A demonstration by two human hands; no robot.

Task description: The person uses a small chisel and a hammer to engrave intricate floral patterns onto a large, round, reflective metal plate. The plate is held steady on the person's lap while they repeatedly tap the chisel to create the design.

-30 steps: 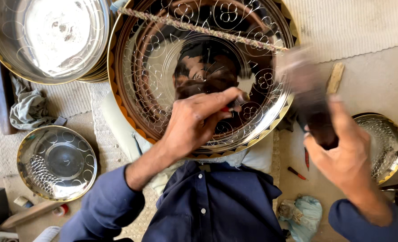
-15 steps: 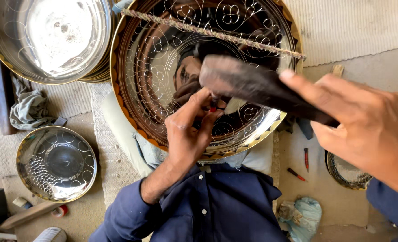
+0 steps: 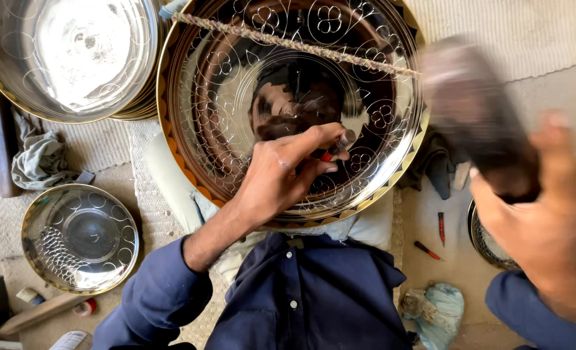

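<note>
Blur is hiding our right hand (image 3: 541, 220) clenching a mallet (image 3: 476, 116); left hand (image 3: 288, 172) is pinching a chisel (image 3: 336, 148) on the engraved tray (image 3: 236, 97), its rim cropped above

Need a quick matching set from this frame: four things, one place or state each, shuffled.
Things:
1. left hand
2. right hand
3. small metal plate
4. grey rag

Places or states:
A. flat on the floor, lower left
B. crumpled beside the stacked trays
C. raised, gripping a blurred dark hammer
D. pinching a punch against the large engraved tray

Pairs: 1-D, 2-C, 3-A, 4-B
</note>
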